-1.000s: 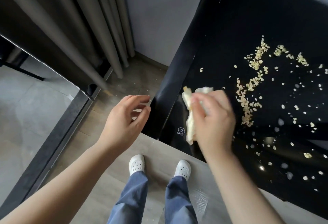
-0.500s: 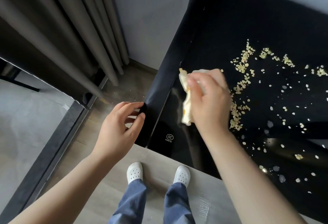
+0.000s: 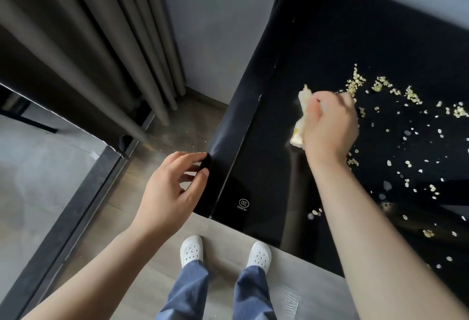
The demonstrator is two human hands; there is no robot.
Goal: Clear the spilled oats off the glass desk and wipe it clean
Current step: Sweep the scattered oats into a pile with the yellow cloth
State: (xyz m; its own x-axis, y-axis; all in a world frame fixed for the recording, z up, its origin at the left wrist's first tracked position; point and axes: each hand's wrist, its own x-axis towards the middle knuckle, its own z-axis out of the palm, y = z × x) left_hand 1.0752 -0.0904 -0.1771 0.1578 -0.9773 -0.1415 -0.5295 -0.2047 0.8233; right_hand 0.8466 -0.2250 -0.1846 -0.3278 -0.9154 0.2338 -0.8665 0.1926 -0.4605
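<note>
Cloth (image 3: 298,133) — bunched in our right hand (image 3: 330,126), fingers clamped round it, low on the glass counter (image 3: 317,40) beside the scattered oats (image 3: 355,85), placed, we judge, for sweeping. Left hand (image 3: 167,192) — fingers loosely apart at the counter's corner, holding nothing, probably steadying.

Right hand (image 3: 330,126) grips crumpled cloth (image 3: 300,119) on black glass counter (image 3: 317,40) beside scattered oats (image 3: 411,96); left hand (image 3: 172,192) hovers at counter edge.
</note>
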